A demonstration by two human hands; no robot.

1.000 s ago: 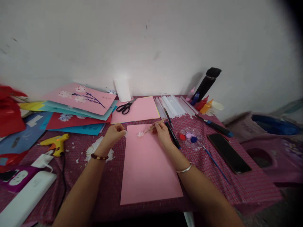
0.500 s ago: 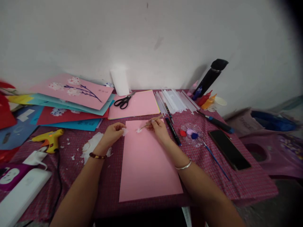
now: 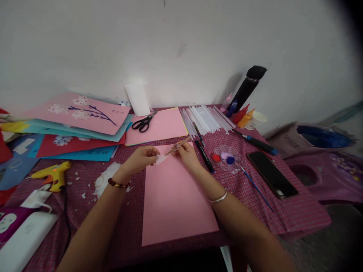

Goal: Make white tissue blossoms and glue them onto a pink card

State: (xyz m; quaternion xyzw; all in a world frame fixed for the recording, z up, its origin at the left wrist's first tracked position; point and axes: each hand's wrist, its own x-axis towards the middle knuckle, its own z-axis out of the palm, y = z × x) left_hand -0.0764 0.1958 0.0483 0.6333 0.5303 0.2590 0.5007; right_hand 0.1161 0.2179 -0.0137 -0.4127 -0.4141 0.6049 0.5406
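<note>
My left hand (image 3: 144, 158) pinches a small piece of white tissue paper (image 3: 160, 159) over the upper left of a pink sheet of paper (image 3: 177, 200). My right hand (image 3: 185, 153) is closed on a slim pair of wooden tweezers (image 3: 170, 151), slanting down to the left. Their tips meet the tissue or come very close to it; which, I cannot tell. The white bits seen earlier on the pink sheet are hidden behind the tissue and fingers. A torn white tissue sheet (image 3: 106, 177) lies beside my left wrist.
Scissors (image 3: 143, 122) lie on pink paper behind. At left are a yellow glue gun (image 3: 53, 175), a power strip (image 3: 28, 236) and stacked flower pictures (image 3: 85, 113). At right sit a black marker (image 3: 204, 156), a paint palette (image 3: 227, 158), a paintbrush (image 3: 256, 189) and a phone (image 3: 272, 173).
My left hand has moved right with the tissue, from the sheet's edge to over it, bringing it to the tweezers. My right hand stays near the same spot. The view has shifted slightly.
</note>
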